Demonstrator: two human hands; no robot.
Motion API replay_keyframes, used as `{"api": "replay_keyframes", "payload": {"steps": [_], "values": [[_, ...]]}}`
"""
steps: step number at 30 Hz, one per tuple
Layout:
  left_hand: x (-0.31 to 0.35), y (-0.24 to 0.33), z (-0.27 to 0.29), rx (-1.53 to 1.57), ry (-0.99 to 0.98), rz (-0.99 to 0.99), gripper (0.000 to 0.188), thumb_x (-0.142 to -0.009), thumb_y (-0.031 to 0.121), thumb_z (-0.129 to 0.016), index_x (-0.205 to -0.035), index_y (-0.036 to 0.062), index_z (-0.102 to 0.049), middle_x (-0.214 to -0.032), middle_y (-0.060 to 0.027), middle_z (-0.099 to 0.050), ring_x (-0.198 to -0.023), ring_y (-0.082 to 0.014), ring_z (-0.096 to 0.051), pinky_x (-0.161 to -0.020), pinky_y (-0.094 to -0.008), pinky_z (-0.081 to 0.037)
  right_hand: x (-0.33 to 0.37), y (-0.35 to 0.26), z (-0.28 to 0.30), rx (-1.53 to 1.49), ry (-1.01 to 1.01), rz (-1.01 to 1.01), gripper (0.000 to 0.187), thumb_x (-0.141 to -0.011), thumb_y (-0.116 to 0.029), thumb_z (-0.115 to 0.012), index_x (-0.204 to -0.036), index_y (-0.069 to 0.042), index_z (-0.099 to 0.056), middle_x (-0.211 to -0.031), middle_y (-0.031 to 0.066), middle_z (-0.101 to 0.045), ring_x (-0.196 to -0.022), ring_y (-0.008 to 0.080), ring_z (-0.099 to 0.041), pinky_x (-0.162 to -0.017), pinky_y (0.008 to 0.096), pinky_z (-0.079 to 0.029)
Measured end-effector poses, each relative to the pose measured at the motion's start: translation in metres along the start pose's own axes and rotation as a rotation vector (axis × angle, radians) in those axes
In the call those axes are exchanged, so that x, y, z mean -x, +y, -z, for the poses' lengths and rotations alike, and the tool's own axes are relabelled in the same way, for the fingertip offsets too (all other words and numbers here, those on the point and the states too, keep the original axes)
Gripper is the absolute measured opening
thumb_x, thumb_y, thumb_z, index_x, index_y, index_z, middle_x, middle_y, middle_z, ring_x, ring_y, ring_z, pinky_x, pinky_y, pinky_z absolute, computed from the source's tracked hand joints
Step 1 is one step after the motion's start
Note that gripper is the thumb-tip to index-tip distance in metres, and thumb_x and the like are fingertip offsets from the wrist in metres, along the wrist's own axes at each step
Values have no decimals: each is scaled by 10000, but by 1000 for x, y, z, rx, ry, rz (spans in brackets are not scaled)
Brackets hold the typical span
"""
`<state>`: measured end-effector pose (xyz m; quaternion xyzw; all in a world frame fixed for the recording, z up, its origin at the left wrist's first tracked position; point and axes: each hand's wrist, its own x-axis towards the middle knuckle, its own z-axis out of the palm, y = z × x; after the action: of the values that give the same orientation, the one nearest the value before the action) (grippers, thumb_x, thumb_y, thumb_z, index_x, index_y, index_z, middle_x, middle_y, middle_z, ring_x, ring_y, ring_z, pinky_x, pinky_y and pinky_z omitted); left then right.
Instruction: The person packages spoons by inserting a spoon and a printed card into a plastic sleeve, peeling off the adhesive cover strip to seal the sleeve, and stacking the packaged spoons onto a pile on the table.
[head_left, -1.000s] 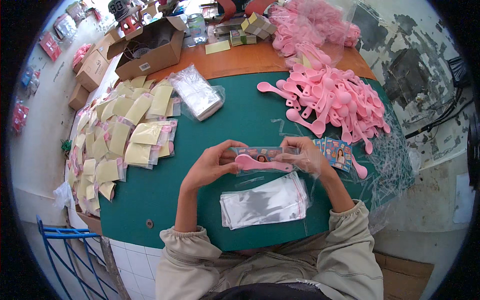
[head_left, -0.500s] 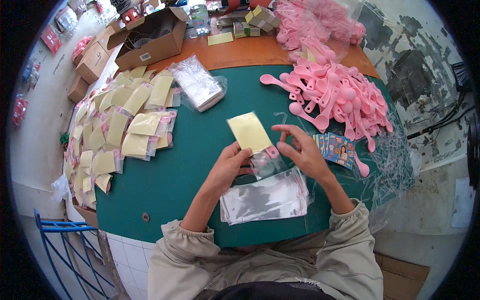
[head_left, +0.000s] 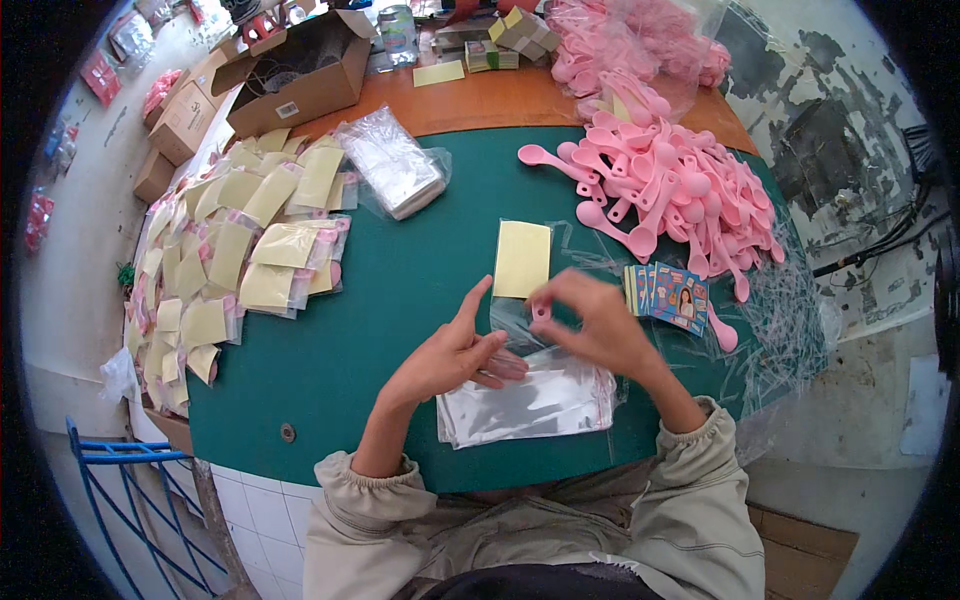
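Note:
A clear plastic packet with a cream card in it lies on the green mat, and the pink handle end of a spoon shows at its near end. My left hand is open beside the packet's lower left, fingers spread. Over the handle end is my right hand, its thumb and forefinger curved and apart on either side of it. Whether they touch the plastic I cannot tell. Below both hands rests a stack of clear plastic bags.
Filled packets are heaped at the left. Pink spoons pile up at the right, near blue printed cards and clear plastic scraps. Another bag bundle, an open cardboard box and a jar stand farther back.
The packet has gone from my left hand to the mat and turned upright. My left hand has let go and spread its fingers. My right hand has moved left and down, over the spoon handle.

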<state>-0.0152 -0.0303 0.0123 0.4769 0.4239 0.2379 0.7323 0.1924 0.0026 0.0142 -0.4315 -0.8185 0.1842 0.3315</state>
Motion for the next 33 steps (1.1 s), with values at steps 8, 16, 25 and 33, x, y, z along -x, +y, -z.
{"api": "replay_keyframes", "payload": {"steps": [8,16,25,33], "values": [[-1,1,0,-6,38,3,570,-948,257,-371,-1394,106,-50,-894,-179,-596,-788,-215,-631,-710,-316,-529,14,-25,-19,-144,-259,7,186,-735,-166,-633,-835,-37,-544,-825,107,-511,-779,287,-554,-655,382,-476],[-15,-8,-6,16,112,-64,495,-913,107,-403,-1363,62,-203,-827,-119,-592,-751,-134,-593,-711,-276,-513,17,-19,-25,-5,-218,254,171,-718,-119,-617,-810,-20,-513,-778,123,-483,-747,289,-526,-626,372,-446],[-16,3,0,191,196,-49,293,-883,41,-346,-1143,21,-479,-908,-117,-622,-800,-132,-609,-729,-255,-501,-8,38,27,-969,208,-344,113,-819,-125,-556,-851,-51,-476,-818,15,-473,-678,88,-455,-615,258,-406],[-18,1,-8,403,247,-150,300,-943,167,-323,-1068,-12,-530,-1020,-104,-598,-878,-139,-600,-811,-257,-473,1,6,5,-435,-150,-125,243,-786,-140,-604,-983,-64,-485,-841,33,-473,-667,97,-473,-602,239,-412]]}}
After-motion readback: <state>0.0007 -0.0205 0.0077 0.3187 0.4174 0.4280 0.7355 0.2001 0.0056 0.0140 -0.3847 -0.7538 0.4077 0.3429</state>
